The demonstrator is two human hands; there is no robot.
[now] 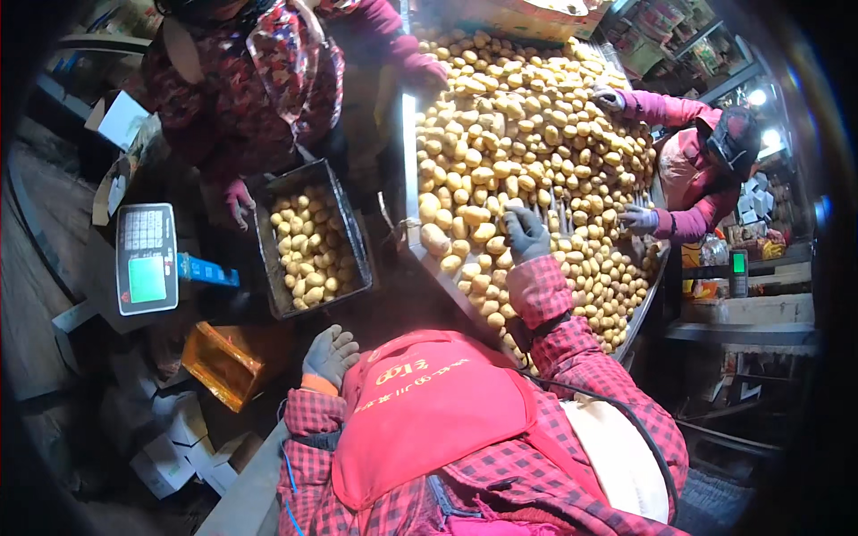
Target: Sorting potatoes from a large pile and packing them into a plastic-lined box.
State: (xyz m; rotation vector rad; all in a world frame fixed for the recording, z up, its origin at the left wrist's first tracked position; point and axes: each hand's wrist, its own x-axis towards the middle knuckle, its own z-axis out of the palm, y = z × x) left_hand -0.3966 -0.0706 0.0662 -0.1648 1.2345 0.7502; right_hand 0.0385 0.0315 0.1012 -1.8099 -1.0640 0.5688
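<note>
Many potatoes (529,134) cover a metal sorting table (436,268) in front of me. My right hand (527,233), in a grey glove, reaches over the table's near part and touches potatoes; its fingers are curled, and whether one is gripped is hidden. My left hand (331,355), gloved in grey with an orange band at the wrist, is held palm up beside my red apron (429,409). Its fingers are loosely spread and nothing lies in it. Beyond it, to the upper left, a dark crate (367,268) holds more potatoes.
A person in a patterned jacket (268,74) stands behind the crate, one hand beside it. Another person (690,154) works at the table's right side. A scale display (147,260), an orange basket (224,365) and white boxes (164,462) are at the left. A carton (509,19) stands at the table's far end.
</note>
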